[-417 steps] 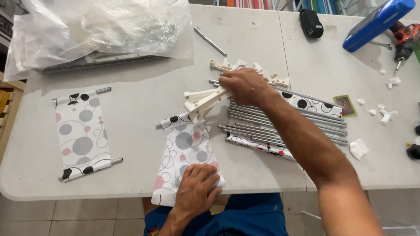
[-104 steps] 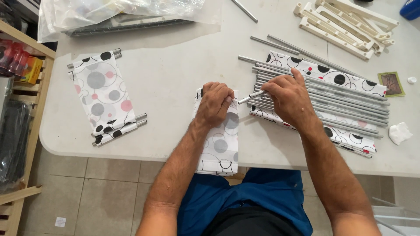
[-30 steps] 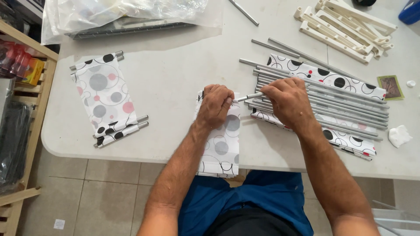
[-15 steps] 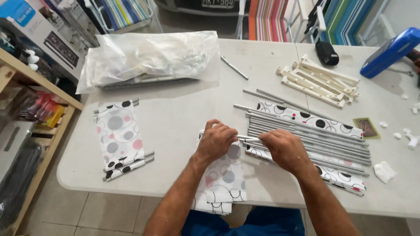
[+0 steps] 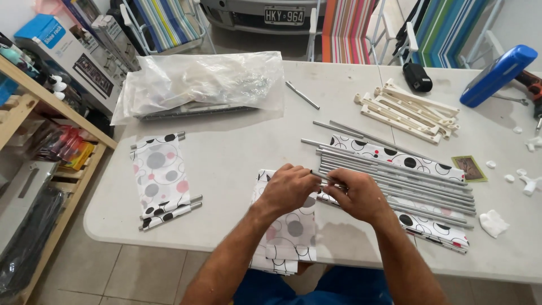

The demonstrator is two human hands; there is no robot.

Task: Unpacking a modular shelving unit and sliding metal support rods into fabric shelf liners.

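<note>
My left hand (image 5: 289, 189) presses on the top edge of a white fabric panel (image 5: 288, 237) printed with grey, pink and black circles, which hangs over the table's near edge. My right hand (image 5: 357, 195) pinches a thin grey metal rod (image 5: 326, 179) whose end meets the panel's hem between both hands. Right of my hands lies a bundle of several grey rods (image 5: 406, 181) on top of more spotted fabric (image 5: 389, 155).
A second spotted panel (image 5: 161, 179) with rods at both ends lies at the left. At the back are a clear plastic bag (image 5: 203, 85), white plastic brackets (image 5: 409, 110), a loose rod (image 5: 302, 95), a black case (image 5: 418, 76) and a blue box (image 5: 497, 68). A wooden shelf (image 5: 34, 101) stands left.
My head has tilted up, so more of the table's far side and the chairs beyond show. Both hands stay at the panel's hem with the rod, the right hand shifted slightly.
</note>
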